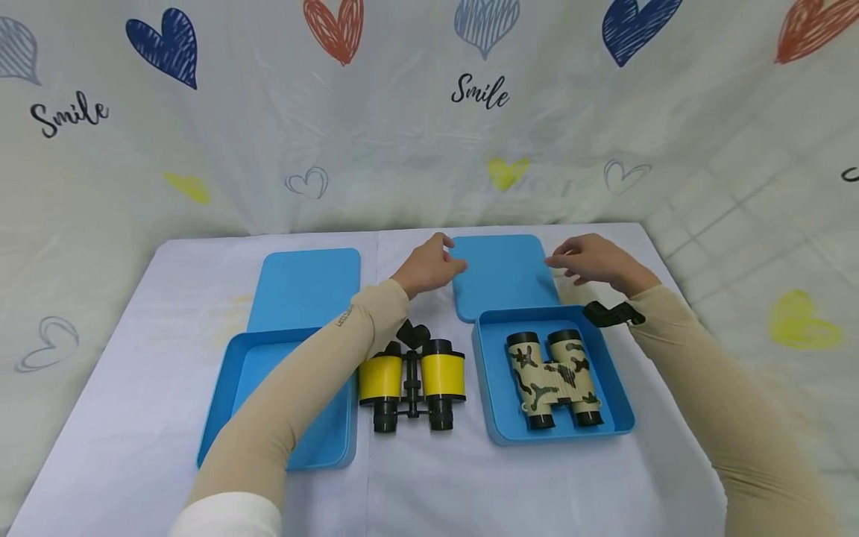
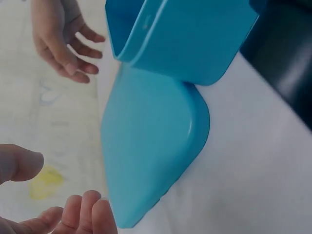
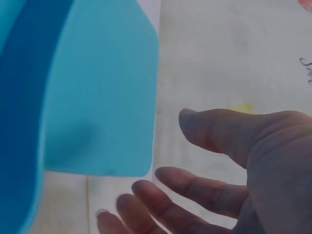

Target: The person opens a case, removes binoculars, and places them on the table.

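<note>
At the back of the table a blue lid (image 1: 505,276) lies flat behind a blue box (image 1: 495,429). My left hand (image 1: 432,265) is at the lid's left edge, fingers loosely bent and nothing in them. On the opposite side, my right hand (image 1: 596,261) is beside the lid's right edge; the right wrist view shows its thumb and fingers spread apart with nothing between them. Camouflage binoculars (image 1: 553,379) lie inside the box. Yellow and black binoculars (image 1: 443,374) rest on the cloth to the box's left, below my left forearm.
A second blue box (image 1: 322,455) sits at the left, partly hidden by my left sleeve (image 1: 295,418). Another blue lid (image 1: 310,287) lies behind it. White cloth (image 1: 429,492) covers the table, and a curtain with printed hearts (image 1: 403,134) hangs at its back edge.
</note>
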Available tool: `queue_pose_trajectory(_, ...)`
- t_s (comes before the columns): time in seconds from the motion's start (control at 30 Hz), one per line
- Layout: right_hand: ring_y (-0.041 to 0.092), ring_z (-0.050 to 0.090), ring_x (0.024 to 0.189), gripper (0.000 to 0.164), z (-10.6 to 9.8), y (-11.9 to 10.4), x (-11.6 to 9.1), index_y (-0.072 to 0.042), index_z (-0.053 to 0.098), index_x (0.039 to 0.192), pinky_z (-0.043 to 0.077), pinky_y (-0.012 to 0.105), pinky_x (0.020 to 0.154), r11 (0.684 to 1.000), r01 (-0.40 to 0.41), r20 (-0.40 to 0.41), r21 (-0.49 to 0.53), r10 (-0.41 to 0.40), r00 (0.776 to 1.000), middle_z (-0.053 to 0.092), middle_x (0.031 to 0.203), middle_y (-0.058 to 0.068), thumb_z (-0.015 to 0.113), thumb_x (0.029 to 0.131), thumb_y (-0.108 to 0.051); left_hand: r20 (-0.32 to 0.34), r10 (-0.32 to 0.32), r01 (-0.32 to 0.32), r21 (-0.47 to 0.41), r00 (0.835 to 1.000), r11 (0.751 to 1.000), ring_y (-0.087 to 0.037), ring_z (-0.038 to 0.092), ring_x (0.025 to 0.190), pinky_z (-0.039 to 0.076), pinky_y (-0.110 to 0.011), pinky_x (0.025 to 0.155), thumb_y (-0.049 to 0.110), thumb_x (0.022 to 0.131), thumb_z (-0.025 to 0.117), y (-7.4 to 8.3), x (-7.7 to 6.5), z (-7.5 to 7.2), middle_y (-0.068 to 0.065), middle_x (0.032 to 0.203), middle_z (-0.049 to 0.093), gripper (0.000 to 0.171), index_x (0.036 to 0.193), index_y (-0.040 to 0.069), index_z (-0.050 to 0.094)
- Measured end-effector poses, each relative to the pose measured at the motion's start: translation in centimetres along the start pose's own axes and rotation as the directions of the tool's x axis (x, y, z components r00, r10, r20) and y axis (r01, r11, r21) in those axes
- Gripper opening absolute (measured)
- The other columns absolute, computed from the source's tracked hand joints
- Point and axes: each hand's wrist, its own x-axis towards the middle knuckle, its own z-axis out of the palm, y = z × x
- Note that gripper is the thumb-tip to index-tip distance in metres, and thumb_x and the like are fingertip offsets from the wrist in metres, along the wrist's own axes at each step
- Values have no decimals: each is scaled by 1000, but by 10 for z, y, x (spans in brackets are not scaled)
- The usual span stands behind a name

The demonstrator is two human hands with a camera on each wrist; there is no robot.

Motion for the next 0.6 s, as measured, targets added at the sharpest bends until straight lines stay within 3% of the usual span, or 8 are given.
queue_pose_trajectory(0.17,46,63,118,64,1,-3,-17,3,50,144,57,55,95,998,37,-24,-56,-39,999,56,143,32,55,105,-47,20,56,-56,2,998,998,-28,62,115,53,-45,103,32,103,57,2,-12,4,-12,136,61,55,149,7,42)
queue_pose_trajectory(0.4,41,67,111,62,6,-5,-39,1,52,142,58,52,89,992,63,-77,-109,-71,994,58,140,30,57,104,-48,50,91,-93,47,995,995,-27,63,110,55,-42,96,34,104,56,5,-33,13,-12,135,63,49,145,9,47)
queue_pose_trajectory(0.6,44,64,119,56,9,-7,-57,0,58,136,57,55,90,980,107,-130,-169,-129,983,62,133,26,57,104,-45,114,121,-128,62,986,990,-23,64,100,55,-34,88,34,104,58,13,-56,24,-11,129,64,46,140,7,50)
